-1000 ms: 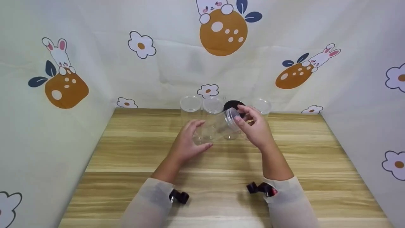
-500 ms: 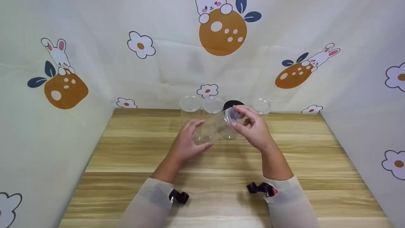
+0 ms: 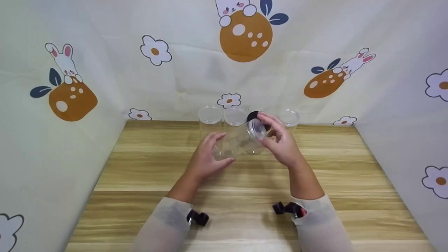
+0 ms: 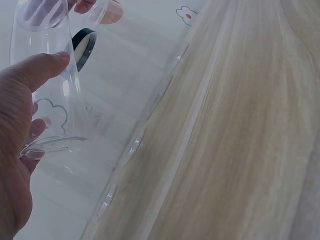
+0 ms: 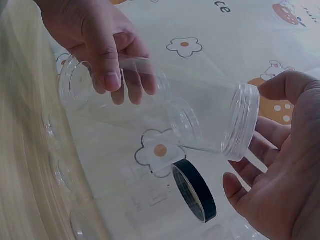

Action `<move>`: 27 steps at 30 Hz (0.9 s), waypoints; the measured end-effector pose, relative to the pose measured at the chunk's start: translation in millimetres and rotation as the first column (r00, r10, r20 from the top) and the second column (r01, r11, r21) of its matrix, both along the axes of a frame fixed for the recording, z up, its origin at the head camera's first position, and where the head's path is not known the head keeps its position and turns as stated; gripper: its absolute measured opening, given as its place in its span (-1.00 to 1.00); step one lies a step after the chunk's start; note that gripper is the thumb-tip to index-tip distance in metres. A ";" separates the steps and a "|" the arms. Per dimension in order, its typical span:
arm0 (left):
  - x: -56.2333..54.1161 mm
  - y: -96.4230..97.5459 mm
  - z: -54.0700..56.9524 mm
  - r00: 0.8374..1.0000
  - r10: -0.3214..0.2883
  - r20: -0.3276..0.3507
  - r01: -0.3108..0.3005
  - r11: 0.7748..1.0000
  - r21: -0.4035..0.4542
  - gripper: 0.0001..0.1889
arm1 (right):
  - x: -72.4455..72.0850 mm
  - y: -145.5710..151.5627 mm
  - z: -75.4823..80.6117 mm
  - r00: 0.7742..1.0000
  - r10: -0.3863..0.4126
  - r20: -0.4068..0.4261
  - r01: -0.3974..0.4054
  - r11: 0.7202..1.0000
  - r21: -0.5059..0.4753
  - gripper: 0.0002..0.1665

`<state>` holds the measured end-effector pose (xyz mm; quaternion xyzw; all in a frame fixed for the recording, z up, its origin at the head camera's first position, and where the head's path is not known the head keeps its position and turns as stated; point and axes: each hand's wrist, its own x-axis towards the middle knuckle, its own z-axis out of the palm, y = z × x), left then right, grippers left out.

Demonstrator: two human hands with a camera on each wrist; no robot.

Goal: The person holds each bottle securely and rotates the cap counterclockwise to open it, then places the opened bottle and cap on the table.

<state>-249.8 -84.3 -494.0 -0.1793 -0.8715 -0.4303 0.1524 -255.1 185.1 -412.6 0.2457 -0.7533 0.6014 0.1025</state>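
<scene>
My left hand grips a clear plastic jar round its lower body, thumb on the near side. The jar is held tilted above the table, its ridged clear end pointing up to the right. My right hand has thumb and fingers at opposite sides of that end, which looks like a clear lid. The left wrist view shows the left thumb against the jar's wall. Just behind stands another clear jar with a black lid, partly hidden by the right hand.
More clear jars stand in a row at the table's back, two on the left and one on the right. The wood-grain table meets a printed cloth wall behind them.
My right hand's fingers and thumb have shifted round the jar's clear end, the fingers now spread farther toward the black lid. The left hand and the jar stay nearly in place.
</scene>
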 end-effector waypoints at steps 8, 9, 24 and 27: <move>0.1 -0.4 -0.1 1.000 -0.017 -0.006 0.018 1.000 0.019 -0.06 | -4.5 1.0 -1.6 0.978 -0.199 0.059 0.190 0.972 0.137 -0.29; 0.3 -0.3 0.1 1.000 -0.015 -0.005 0.015 1.000 0.017 -0.06 | -4.7 0.8 -1.9 0.975 -0.211 0.063 0.198 0.966 0.165 -0.29; 1.1 1.0 1.6 1.000 0.006 0.023 -0.006 1.000 -0.001 -0.06 | 1.3 -1.8 0.5 0.994 -0.112 0.002 0.110 0.982 0.154 -0.36; 1.0 0.8 1.6 1.000 0.010 0.023 -0.010 1.000 -0.001 -0.07 | 1.2 -1.8 0.4 0.996 -0.083 -0.029 0.086 0.986 0.144 -0.31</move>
